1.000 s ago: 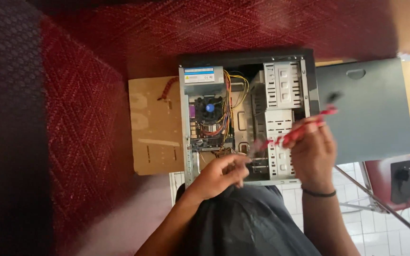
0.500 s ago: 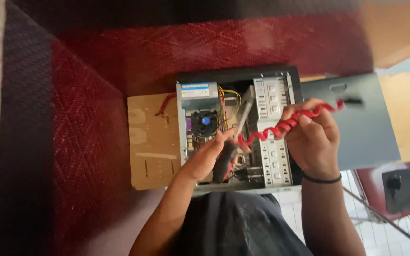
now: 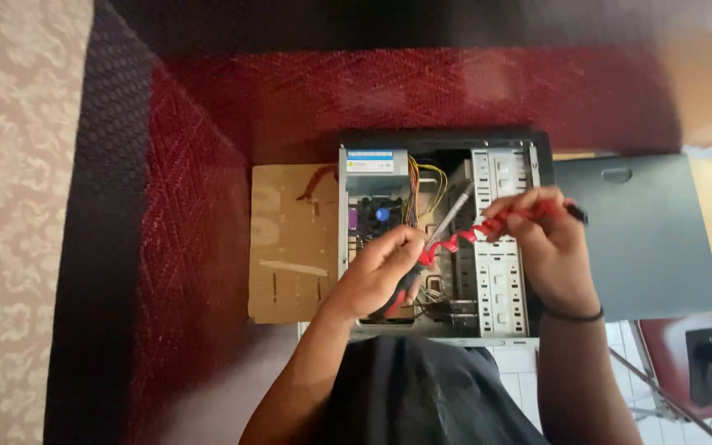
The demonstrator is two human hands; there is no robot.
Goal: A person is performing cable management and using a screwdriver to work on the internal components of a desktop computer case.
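One open computer case (image 3: 442, 239) lying flat (side off), holding one power supply (image 3: 377, 161) at 11 o'clock, one fan (image 3: 381, 213), yellow wires (image 3: 430, 183). Left hand (image 3: 381, 272), fingers wrapped around one screwdriver (image 3: 434, 239). Right hand (image 3: 541, 243) pinches one red flat cable (image 3: 488, 227) over the case. One grey side panel (image 3: 644, 239) at 3 o'clock, one cardboard piece (image 3: 290, 243) at 9.

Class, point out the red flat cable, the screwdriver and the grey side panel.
red flat cable (image 3: 465, 237): head view, its twisted middle stretch.
screwdriver (image 3: 448, 216): head view, its metal shaft.
grey side panel (image 3: 648, 239): head view, its flat face.
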